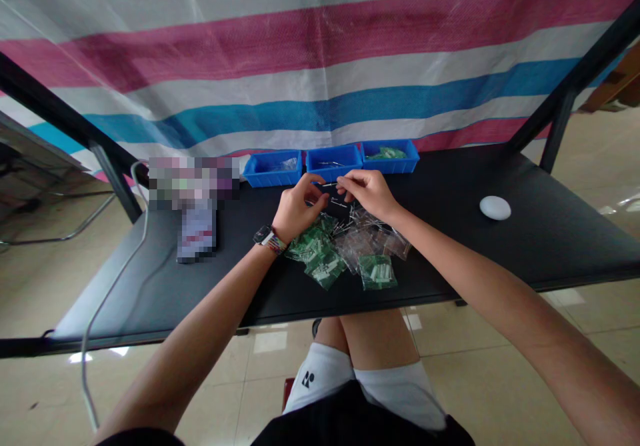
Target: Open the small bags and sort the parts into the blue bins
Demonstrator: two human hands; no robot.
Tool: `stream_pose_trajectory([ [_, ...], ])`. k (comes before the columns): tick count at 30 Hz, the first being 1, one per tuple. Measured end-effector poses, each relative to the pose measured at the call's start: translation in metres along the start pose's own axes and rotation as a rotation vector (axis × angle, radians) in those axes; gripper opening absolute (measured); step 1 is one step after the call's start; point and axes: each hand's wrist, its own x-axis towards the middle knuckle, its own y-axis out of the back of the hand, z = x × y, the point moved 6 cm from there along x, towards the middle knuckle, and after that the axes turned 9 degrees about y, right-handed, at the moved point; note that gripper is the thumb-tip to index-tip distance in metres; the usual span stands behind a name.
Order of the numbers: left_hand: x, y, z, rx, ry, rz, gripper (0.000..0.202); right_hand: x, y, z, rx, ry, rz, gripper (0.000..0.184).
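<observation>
My left hand (296, 207) and my right hand (365, 191) meet above the black table (500, 246), just in front of the middle blue bin (333, 161). Both pinch a thin metal pin (330, 185) between their fingertips, one hand at each end. Under my hands lies a heap of small clear bags (345, 249), some with green parts, some with brownish parts and loose pins. My left wrist wears a watch (265, 238).
Three blue bins stand in a row at the table's back edge: left (273, 168), middle, right (390, 155) with green parts. A white round puck (495, 207) lies right. A blurred packet (197, 233) lies left, with a white cable (107, 299). A striped tarp hangs behind.
</observation>
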Motion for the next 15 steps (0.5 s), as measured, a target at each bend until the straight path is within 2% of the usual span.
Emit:
stream_pose_trajectory([
  [6,-0.0012,0.0006,0.0044,0.011,-0.018,0.011,0.014,-0.0010,-0.0016,0.0017,-0.011,0.006,-0.017,0.062],
  [15,-0.0017,0.0028,0.0079,0.033,-0.069,0.028,0.015,-0.0028,-0.0036,0.0041,-0.041,0.016,-0.049,0.065],
])
